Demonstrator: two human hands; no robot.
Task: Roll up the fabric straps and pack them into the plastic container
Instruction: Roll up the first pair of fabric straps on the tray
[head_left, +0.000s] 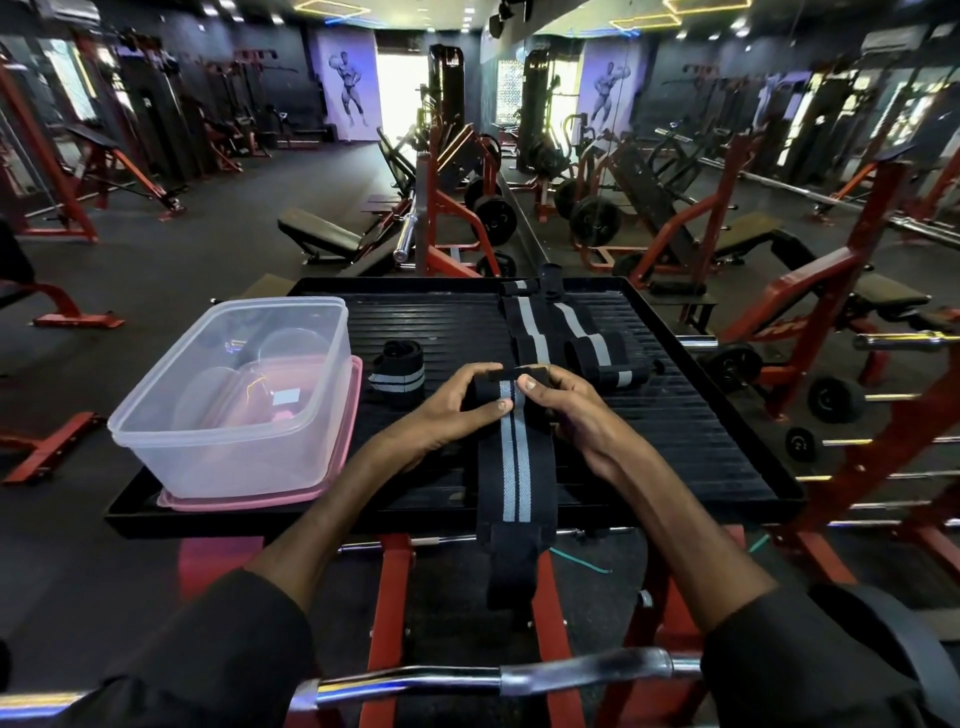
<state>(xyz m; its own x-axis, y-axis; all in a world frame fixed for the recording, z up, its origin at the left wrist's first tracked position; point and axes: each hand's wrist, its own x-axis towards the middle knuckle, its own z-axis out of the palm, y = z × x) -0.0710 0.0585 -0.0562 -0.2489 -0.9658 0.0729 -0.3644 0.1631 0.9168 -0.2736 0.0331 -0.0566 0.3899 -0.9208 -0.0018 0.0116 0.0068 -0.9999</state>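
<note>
A black fabric strap with grey stripes (514, 478) lies lengthwise on the black ribbed tray (691, 426), its near end hanging over the front edge. My left hand (452, 410) and my right hand (566, 410) both pinch its far end, which is partly rolled. One rolled strap (397, 376) sits to the left of my hands. Two loose straps (566, 332) lie at the back of the tray. The clear plastic container (239, 395) stands open on the tray's left side, resting on its pink lid (353, 415).
A chrome curl bar (467, 675) crosses just below me. The tray rests on a red steel frame (392, 587). Benches, weight plates and red machines fill the dark gym floor beyond, with a mirror wall at the right.
</note>
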